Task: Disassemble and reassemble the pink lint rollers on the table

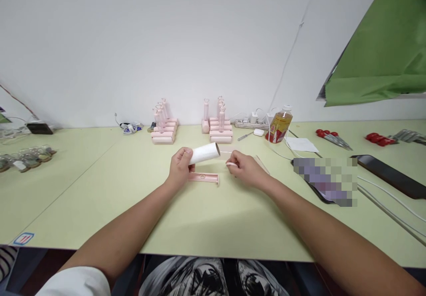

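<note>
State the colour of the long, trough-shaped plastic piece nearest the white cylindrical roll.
Pink; the trough-shaped plastic piece shows best in the head view.

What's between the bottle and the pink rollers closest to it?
In the head view, between the pink rollers and the bottle, a power strip with white plugs lies by the wall; in front are a grey tool and a small white case.

Tilted white hollow roll (203,153) near pink trough-shaped holder (209,178) and small white piece (231,164)
</note>
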Demonstrator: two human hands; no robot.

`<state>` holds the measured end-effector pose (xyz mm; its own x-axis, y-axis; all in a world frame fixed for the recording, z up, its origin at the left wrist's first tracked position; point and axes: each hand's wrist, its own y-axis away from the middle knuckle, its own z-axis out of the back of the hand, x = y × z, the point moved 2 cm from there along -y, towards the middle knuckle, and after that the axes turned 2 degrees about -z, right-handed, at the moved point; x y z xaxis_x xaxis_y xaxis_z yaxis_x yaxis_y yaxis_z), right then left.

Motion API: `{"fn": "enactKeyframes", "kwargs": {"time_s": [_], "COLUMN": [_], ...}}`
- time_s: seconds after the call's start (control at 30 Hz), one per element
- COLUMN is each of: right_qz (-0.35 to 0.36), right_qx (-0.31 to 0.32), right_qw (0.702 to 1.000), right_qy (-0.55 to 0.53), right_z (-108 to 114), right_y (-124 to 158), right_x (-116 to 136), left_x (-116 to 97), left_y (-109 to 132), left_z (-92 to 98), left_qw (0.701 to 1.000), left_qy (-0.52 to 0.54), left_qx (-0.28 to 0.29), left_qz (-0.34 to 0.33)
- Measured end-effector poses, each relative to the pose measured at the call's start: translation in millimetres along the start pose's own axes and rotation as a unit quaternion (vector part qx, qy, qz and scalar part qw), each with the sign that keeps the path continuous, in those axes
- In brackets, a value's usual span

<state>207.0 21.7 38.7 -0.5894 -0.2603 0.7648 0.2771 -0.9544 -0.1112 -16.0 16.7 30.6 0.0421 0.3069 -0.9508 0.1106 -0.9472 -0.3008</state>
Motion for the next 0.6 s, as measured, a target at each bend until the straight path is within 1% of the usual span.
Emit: {"fn": "enactKeyframes", "kwargs": {"time_s": [0.03,0.1,0.17,0.23,0.33,0.4,0.5,0.6], "right_qz": [-0.024,-0.055,-0.057,-0.046,-0.028,-0.007,0.061,0.118], "right_qx": [-0.003,0.008,0.016,0.013,-0.012,-0.040,-0.077,-0.093], "right_qw": [0.996,0.967,0.937,0.918,0.909,0.916,0.931,0.936], "right_qy": [-0.089,-0.249,-0.345,-0.393,-0.415,-0.400,-0.351,-0.317], "right_z": [0,-1,-2,-3,-5,-7,-11,-13], "right_y": [0,1,2,3,1,0,-1,1], "right_x": [2,7,13,15,12,9,6,6], "left_x": [-1,-4,-6,-7,-7,-6,-4,-3], "left_y": [2,7,11,13,12,9,7,7], "left_z": [-0.8,-2.4,-3.8,-4.7,-4.3,-3.2,-2.2,-2.6], "left_qw": [1.000,0.999,0.998,0.996,0.992,0.987,0.983,0.985], "left_qy": [-0.016,-0.041,-0.061,-0.079,-0.113,-0.144,-0.160,-0.144], "left_qx": [0.010,0.022,0.025,0.030,0.031,0.027,0.031,0.044], "left_qz": [-0.009,-0.018,-0.022,-0.029,-0.049,-0.066,-0.079,-0.079]}}
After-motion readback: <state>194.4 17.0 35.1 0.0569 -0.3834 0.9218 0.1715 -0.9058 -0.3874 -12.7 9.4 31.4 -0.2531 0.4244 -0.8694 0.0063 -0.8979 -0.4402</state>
